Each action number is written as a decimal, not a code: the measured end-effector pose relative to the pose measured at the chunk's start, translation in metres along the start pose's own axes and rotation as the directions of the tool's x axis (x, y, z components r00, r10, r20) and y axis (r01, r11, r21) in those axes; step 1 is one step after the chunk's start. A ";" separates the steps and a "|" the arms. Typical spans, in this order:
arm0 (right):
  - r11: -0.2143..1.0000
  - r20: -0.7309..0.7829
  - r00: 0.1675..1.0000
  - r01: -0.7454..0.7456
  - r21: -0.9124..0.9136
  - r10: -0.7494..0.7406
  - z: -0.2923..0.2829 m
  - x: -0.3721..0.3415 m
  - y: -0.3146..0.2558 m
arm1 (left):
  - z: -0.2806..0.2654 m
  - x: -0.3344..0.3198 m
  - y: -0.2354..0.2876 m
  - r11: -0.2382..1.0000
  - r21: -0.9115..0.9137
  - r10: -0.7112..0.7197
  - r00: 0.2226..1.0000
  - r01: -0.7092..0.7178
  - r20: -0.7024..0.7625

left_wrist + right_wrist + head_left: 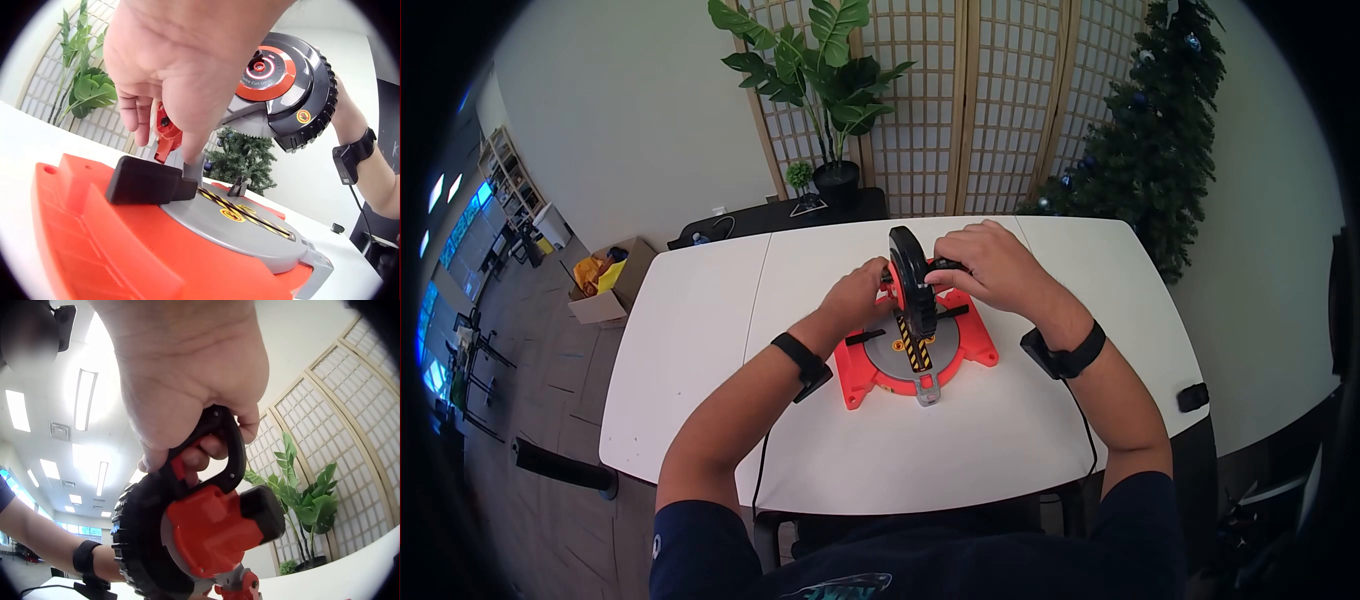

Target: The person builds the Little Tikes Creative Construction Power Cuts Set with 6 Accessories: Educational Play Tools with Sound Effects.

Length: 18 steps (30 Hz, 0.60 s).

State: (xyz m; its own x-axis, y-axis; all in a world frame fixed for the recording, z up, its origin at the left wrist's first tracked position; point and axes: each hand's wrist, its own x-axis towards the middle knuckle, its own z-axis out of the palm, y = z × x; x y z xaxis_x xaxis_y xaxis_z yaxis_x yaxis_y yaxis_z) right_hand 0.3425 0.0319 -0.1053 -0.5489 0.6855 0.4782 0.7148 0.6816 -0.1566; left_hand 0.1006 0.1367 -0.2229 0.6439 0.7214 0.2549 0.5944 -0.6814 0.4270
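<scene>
Right hand (997,268): grasping the black D-handle (235,453), at the blade guard's (917,290) 2 o'clock
Left hand (852,302): at the guard's 9 o'clock, beside a red hinge piece (165,134); cannot tell whether it grasps that
Toy miter saw (920,318): beneath both hands, on the white table (1020,440)
Potted plant (837,180): 11 o'clock from the saw
Cardboard box (632,275): 9 o'clock, on the floor (550,390)

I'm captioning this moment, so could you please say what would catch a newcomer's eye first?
The red toy-like saw near the middle of the white table stands out first. The right hand grips its black handle; the left hand is on its other side. Behind, on the right, stands a decorated tree.
</scene>
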 end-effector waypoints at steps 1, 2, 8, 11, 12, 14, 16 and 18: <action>1.000 0.000 1.000 0.000 0.001 0.000 0.000 -0.001 0.000 | -0.001 -0.001 0.002 1.000 -0.012 -0.015 1.000 0.015 0.002; 1.000 -0.007 1.000 0.003 -0.001 -0.003 0.001 -0.002 0.000 | -0.002 -0.001 0.004 0.999 -0.023 -0.030 1.000 0.030 0.004; 0.999 -0.066 0.997 0.027 -0.029 -0.029 0.004 -0.003 0.001 | -0.006 -0.004 0.010 1.000 -0.001 -0.026 1.000 0.026 0.000; 0.999 -0.061 0.998 0.020 -0.032 -0.022 0.004 -0.004 0.000 | -0.004 -0.003 0.008 1.000 0.012 0.010 1.000 -0.010 -0.001; 0.999 -0.058 0.998 0.015 -0.036 -0.017 0.004 -0.004 -0.001 | -0.004 -0.003 0.007 1.000 0.011 0.010 1.000 -0.010 -0.001; 1.000 -0.050 0.999 0.008 -0.018 -0.008 0.002 -0.005 -0.003 | -0.002 -0.002 0.006 1.000 -0.003 -0.020 1.000 0.020 -0.001; 1.000 -0.041 0.999 0.001 0.000 -0.001 0.002 -0.006 -0.004 | -0.002 -0.002 0.007 1.000 -0.008 -0.016 1.000 0.016 -0.006; 1.000 -0.008 1.000 -0.024 0.016 0.024 0.001 -0.007 -0.004 | -0.003 -0.002 0.008 1.000 -0.012 -0.012 1.000 0.012 -0.012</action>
State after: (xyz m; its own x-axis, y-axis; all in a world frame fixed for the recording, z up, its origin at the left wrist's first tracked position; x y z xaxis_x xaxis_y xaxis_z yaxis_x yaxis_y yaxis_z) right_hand 0.3432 0.0249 -0.1094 -0.5279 0.6999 0.4811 0.7208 0.6688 -0.1821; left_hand 0.1025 0.1301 -0.2180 0.6308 0.7311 0.2597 0.5963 -0.6710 0.4406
